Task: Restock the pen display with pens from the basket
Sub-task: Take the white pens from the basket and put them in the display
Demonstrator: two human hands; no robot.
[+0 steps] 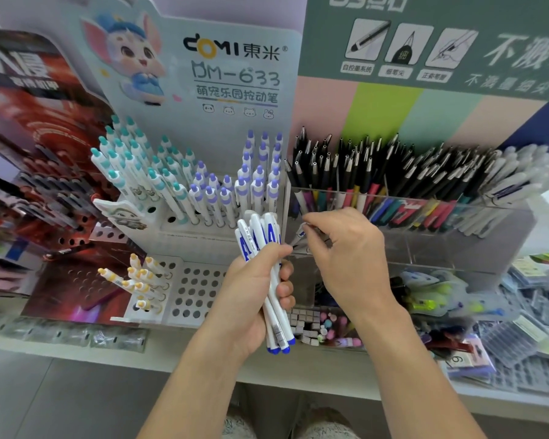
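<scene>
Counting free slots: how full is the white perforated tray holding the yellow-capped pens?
Mostly empty. The white perforated tray holds a small cluster of yellow-capped pens at its left; the many holes to their right stand open.
</scene>
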